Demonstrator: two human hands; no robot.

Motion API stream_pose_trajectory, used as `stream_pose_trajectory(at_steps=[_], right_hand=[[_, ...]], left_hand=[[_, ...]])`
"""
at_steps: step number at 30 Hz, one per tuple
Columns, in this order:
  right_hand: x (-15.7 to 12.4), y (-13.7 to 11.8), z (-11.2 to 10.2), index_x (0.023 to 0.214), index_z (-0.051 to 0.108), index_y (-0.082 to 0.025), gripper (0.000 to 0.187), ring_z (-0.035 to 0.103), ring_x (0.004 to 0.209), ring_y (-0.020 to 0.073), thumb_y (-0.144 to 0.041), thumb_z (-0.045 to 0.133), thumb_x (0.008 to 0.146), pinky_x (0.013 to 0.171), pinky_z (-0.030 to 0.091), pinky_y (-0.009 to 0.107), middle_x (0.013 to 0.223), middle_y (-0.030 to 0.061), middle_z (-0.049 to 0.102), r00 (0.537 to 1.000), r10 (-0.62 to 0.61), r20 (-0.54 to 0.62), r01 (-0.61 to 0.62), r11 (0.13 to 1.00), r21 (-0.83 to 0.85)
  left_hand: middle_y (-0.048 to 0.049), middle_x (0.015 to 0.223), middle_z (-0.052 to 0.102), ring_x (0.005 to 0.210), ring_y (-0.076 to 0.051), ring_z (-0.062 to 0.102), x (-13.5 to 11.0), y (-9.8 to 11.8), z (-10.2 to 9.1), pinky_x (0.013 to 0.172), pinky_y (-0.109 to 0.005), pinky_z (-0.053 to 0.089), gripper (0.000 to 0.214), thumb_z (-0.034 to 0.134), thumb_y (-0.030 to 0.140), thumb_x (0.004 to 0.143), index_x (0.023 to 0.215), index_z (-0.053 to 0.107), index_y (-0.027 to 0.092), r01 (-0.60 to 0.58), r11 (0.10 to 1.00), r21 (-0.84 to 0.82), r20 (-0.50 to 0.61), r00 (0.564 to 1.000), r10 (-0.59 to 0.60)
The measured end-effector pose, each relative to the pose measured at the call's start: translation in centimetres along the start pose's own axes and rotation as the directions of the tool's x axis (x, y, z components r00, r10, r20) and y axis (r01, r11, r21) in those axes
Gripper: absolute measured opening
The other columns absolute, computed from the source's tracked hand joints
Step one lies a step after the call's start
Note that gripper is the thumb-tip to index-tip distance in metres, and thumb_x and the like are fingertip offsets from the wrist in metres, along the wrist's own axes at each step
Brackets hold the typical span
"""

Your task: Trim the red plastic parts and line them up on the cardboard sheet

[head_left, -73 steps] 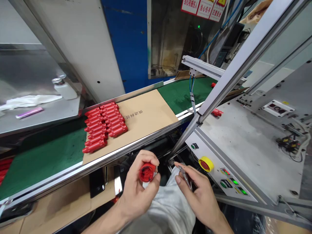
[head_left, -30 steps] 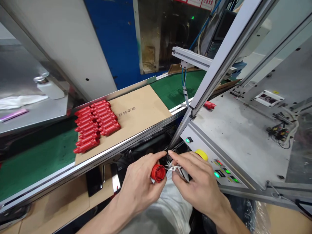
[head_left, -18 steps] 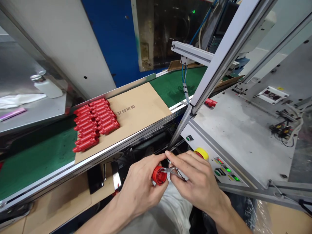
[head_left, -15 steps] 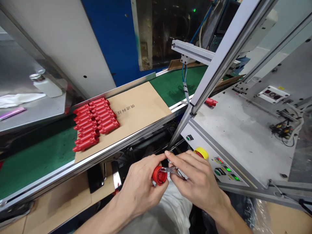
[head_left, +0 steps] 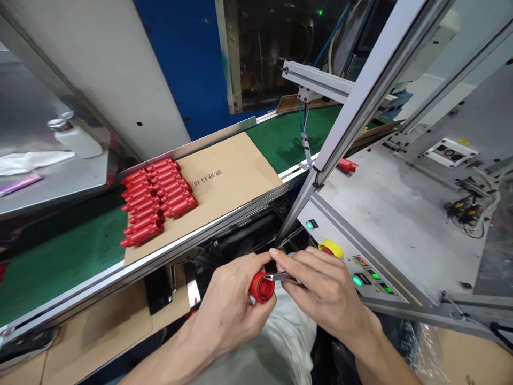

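Note:
My left hand (head_left: 234, 299) is wrapped round a red plastic cylindrical part (head_left: 262, 287), its hollow round end turned up toward me. Small metal nippers (head_left: 282, 276) are in my right hand (head_left: 324, 291), with their tip at the rim of the red part's opening. The fingers of my right hand cover most of the handles. My right fingertips meet my left index finger just above the part. Several similar red parts (head_left: 154, 198) lie in two rows on a cardboard sheet (head_left: 228, 171) to the left.
The cardboard rests on a green conveyor belt (head_left: 64, 262) with metal side rails. To the right stands a machine table (head_left: 393, 214) with a frame post (head_left: 360, 101), a yellow-ringed button (head_left: 331, 247) and lit displays. One red part (head_left: 347, 165) lies by the post. A white bottle (head_left: 76, 138) stands far left.
The nippers' handles have come closer together, with the tip still at the red part's rim. Both hands are nearly in the same place. Green buttons on the machine panel are now brightly lit.

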State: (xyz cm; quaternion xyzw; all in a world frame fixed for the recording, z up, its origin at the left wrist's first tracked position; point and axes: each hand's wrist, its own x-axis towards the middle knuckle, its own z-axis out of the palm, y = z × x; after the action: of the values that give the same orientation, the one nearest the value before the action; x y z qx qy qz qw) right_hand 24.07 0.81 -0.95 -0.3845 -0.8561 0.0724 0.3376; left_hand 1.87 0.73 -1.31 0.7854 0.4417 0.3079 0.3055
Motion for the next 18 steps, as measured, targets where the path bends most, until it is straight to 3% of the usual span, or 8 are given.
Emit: stream_pose_trajectory(at_steps=[4, 7, 12, 15, 18], right_hand=[[-0.3, 0.2, 0.0, 0.158, 0.055, -0.02, 0.056, 0.068, 0.079, 0.0206, -0.014, 0.066, 0.103, 0.073, 0.057, 0.039, 0.096, 0.0042, 0.08, 0.999, -0.044, 0.008, 0.044, 0.997, -0.059], [-0.3, 0.6, 0.2, 0.153, 0.059, -0.017, 0.051, 0.068, 0.076, 0.0208, -0.015, 0.067, 0.102, 0.07, 0.056, 0.038, 0.094, 0.0044, 0.08, 0.997, -0.075, -0.007, 0.074, 0.995, -0.071], [-0.3, 1.1, 0.8, 0.151, 0.062, -0.021, 0.051, 0.066, 0.071, 0.0184, -0.014, 0.068, 0.101, 0.065, 0.056, 0.034, 0.091, 0.0024, 0.079, 0.996, -0.069, -0.057, 0.07, 0.997, 0.02], [-0.4, 1.1, 0.6, 0.149, 0.064, -0.023, 0.055, 0.069, 0.071, 0.017, -0.007, 0.068, 0.097, 0.065, 0.057, 0.033, 0.089, 0.0015, 0.08, 0.991, -0.053, -0.123, 0.067, 0.992, 0.11], [-0.5, 0.9, -0.1, 0.145, 0.069, -0.026, 0.056, 0.072, 0.075, 0.0146, -0.002, 0.068, 0.094, 0.069, 0.058, 0.03, 0.091, 0.0001, 0.08, 0.982, 0.048, -0.18, -0.007, 0.974, 0.225]], left_hand=[[0.0011, 0.089, 0.073, 0.073, -0.02, 0.066, 0.0, 0.1, 0.0, 0.07, -0.033, 0.051, 0.041, 0.062, 0.012, 0.083, 0.121, 0.066, 0.025, 0.004, 1.0, -0.024, 0.005, 1.0, -0.004], [0.0035, 0.082, 0.069, 0.068, -0.017, 0.059, 0.1, 0.4, 0.0, 0.066, -0.031, 0.046, 0.034, 0.06, 0.01, 0.08, 0.11, 0.066, 0.025, 0.025, 0.998, -0.053, 0.036, 0.999, -0.023], [0.0049, 0.075, 0.062, 0.064, -0.016, 0.052, 0.5, 0.7, 0.0, 0.062, -0.031, 0.04, 0.021, 0.059, 0.009, 0.078, 0.093, 0.061, 0.024, 0.04, 0.997, -0.065, 0.07, 0.997, -0.035], [0.0038, 0.084, 0.072, 0.071, -0.017, 0.063, 0.4, 0.4, 0.0, 0.068, -0.031, 0.047, 0.032, 0.059, 0.009, 0.078, 0.105, 0.067, 0.025, 0.058, 0.995, -0.079, 0.073, 0.996, -0.053], [0.0011, 0.097, 0.08, 0.079, -0.02, 0.073, 0.2, 0.0, 0.0, 0.076, -0.033, 0.054, 0.052, 0.061, 0.011, 0.078, 0.128, 0.07, 0.025, 0.073, 0.995, -0.075, 0.062, 0.996, -0.068]])
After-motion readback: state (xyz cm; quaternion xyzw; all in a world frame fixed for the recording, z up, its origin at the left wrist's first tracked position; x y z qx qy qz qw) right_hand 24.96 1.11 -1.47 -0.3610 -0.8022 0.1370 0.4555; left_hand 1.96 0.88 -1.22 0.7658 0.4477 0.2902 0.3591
